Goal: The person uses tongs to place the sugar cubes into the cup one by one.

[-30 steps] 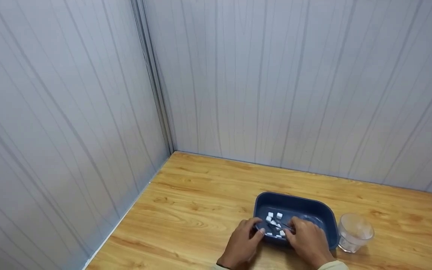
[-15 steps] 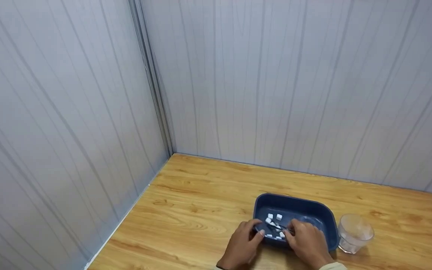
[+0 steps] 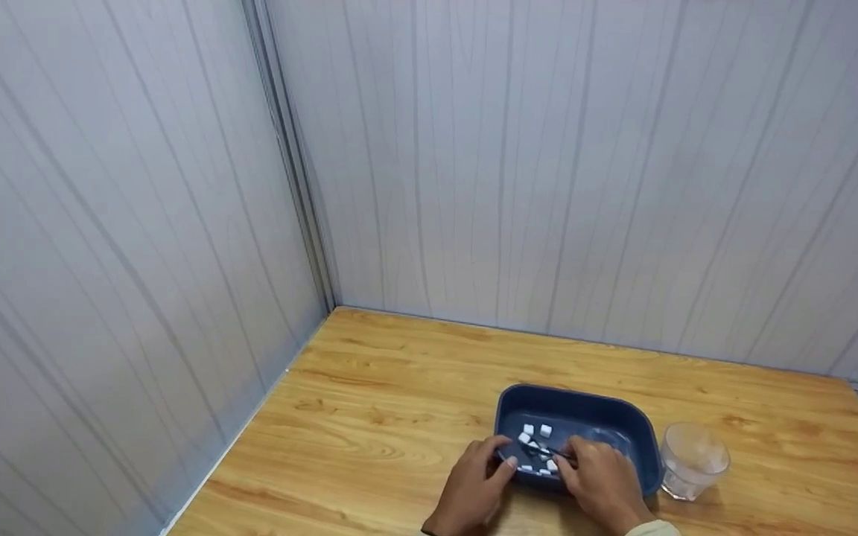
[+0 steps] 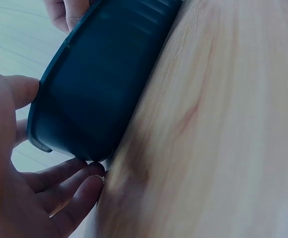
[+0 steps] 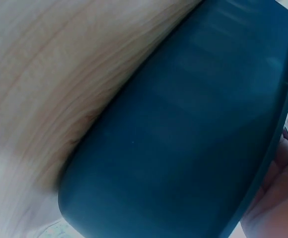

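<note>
A dark blue rectangular basin (image 3: 585, 403) sits on the wooden table, with several small white cubes (image 3: 546, 430) on the left part of its floor. My left hand (image 3: 468, 482) holds the basin's near left corner; in the left wrist view its thumb (image 4: 24, 90) presses the rim and other fingers touch the outer wall. Over the basin's near side, my right hand (image 3: 602, 476) pinches thin metal tweezers (image 3: 559, 452). Their tips point left among the cubes; whether they grip one is too small to tell. The right wrist view mostly shows the basin's outer wall (image 5: 179, 134).
Close beside the basin's right end stands a clear drinking glass (image 3: 695, 461); its contents are indistinct. Bare wooden tabletop (image 3: 392, 394) stretches left of and behind the basin. Pale panelled walls (image 3: 459, 164) meet at the table's far left corner.
The head view has shifted slightly, so basin, glass and hands appear a little further left. Both hands keep their holds, and the tweezers stay among the cubes.
</note>
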Tool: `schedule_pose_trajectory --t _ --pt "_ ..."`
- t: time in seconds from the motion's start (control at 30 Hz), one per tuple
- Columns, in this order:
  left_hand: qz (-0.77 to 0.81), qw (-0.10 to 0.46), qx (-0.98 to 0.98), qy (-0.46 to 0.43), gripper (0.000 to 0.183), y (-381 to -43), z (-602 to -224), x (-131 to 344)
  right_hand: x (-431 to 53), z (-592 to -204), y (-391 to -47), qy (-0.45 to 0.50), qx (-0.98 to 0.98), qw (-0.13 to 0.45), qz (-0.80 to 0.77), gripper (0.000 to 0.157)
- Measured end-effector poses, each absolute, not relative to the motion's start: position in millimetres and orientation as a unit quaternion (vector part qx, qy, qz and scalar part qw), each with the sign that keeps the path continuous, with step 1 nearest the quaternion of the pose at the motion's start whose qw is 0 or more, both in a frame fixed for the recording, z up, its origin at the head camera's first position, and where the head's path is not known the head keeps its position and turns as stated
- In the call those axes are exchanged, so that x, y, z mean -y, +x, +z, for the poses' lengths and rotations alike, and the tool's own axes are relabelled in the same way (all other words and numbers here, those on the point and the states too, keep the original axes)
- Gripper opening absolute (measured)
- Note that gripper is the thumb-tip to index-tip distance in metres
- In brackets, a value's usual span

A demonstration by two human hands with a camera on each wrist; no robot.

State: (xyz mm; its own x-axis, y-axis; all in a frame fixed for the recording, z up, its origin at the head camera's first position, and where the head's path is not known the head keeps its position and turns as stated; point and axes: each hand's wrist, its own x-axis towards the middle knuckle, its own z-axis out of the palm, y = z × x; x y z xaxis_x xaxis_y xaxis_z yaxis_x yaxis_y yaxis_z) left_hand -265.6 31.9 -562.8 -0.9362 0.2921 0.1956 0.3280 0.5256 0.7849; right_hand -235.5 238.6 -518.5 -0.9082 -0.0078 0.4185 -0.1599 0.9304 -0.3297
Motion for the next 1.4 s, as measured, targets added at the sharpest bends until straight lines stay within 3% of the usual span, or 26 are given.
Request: schedule_pose_trajectory --t 0.5,0.83,1.4 --pt "-0.448 0.031 0.873 -0.19 0.042 -272 -559 -32 -242 -517 -239 0.061 0.946 0.267 0.175 0.016" --pt "-0.445 0.022 0.875 -0.187 0.041 -273 -558 -33 -242 -516 -237 0.034 0.949 0.247 0.191 0.017" --pt "-0.465 0.008 0.868 -0.175 0.038 -267 -565 -31 -247 -509 -228 0.022 0.942 0.269 0.199 0.014"
